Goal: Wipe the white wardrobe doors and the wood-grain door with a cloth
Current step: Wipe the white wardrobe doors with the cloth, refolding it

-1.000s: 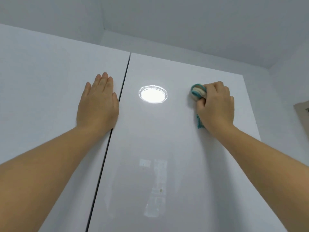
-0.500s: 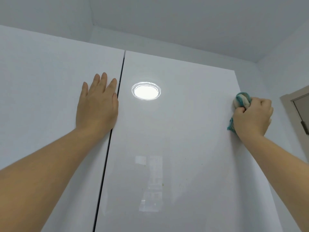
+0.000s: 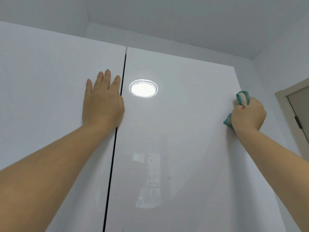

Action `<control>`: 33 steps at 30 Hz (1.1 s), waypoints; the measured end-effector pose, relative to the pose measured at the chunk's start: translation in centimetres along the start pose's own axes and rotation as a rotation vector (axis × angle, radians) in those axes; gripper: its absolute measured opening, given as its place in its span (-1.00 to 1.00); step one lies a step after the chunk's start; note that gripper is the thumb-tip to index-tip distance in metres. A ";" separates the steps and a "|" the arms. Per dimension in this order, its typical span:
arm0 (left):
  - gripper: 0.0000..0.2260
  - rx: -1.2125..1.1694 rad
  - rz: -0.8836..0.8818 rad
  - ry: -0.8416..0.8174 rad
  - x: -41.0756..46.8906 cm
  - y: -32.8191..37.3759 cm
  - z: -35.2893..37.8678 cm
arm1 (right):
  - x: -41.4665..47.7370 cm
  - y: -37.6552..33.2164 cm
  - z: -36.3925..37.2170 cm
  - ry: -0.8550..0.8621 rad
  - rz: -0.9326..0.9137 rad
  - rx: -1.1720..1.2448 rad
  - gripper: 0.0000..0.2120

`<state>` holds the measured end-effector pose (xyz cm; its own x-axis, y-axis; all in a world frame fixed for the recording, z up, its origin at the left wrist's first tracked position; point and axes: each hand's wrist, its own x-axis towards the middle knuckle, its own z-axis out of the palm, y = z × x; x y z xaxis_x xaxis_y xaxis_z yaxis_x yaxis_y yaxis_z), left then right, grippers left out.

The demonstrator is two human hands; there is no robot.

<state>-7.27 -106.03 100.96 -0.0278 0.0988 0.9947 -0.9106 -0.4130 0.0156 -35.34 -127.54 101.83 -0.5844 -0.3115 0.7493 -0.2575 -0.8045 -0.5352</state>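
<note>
One stroke has carried the cloth (image 3: 241,97) to the outer edge of the right wardrobe door (image 3: 175,131), likely completing that band. The right hand (image 3: 249,116) fingers clamp it; the left hand (image 3: 102,104) fingers lie straight.

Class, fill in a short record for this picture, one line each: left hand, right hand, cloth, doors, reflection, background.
left hand: left hand lies flat, fingers straight, on the left glossy white wardrobe door, beside the dark gap
right hand: right hand is curled in a fist, gripping the cloth
cloth: bunched teal-and-cream cloth, held against the right glossy white wardrobe door near its right edge
doors: both shut
reflection: round light glare high on the right door
background: beige door frame at far right
</note>
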 end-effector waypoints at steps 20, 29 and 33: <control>-0.55 -0.029 0.010 -0.003 0.1 -0.2 0.0 | -11.4 -9.3 3.0 -0.189 -0.464 0.197 -0.59; -0.57 -0.076 0.094 -0.024 0.5 -2.1 -0.5 | -17.8 -13.2 4.1 -0.309 -0.662 0.234 -0.50; -0.58 -0.109 0.150 -0.041 0.5 -3.1 -0.7 | -20.4 -13.3 4.4 -0.332 -0.771 0.260 -0.50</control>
<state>-4.77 -104.04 101.34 -0.1514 0.0056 0.9885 -0.9370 -0.3194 -0.1417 -16.65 -112.68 95.42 -0.0551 0.2674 0.9620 -0.2811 -0.9286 0.2421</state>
